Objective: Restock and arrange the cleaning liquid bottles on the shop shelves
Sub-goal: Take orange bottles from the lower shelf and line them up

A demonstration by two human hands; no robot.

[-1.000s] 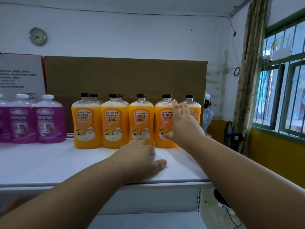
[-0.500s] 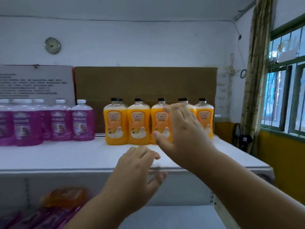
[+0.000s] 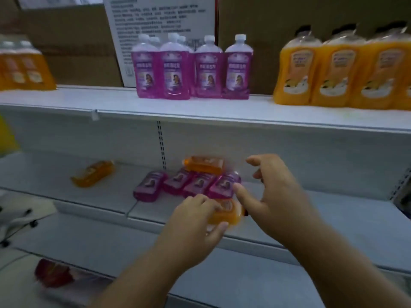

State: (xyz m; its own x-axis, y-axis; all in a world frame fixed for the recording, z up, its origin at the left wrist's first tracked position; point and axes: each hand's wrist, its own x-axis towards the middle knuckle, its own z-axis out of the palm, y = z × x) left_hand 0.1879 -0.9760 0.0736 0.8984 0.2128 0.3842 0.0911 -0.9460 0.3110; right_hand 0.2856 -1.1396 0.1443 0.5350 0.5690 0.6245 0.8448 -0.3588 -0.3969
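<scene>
You are looking at white shelves (image 3: 222,112) carrying purple bottles (image 3: 192,70) with white caps and orange bottles (image 3: 333,72) with dark caps; brown cardboard (image 3: 278,16) is backing them, and a red pack (image 3: 53,273) is showing below.

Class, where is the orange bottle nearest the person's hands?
It lies on the middle shelf, under the left hand, just in front of four flat purple bottles.
</scene>
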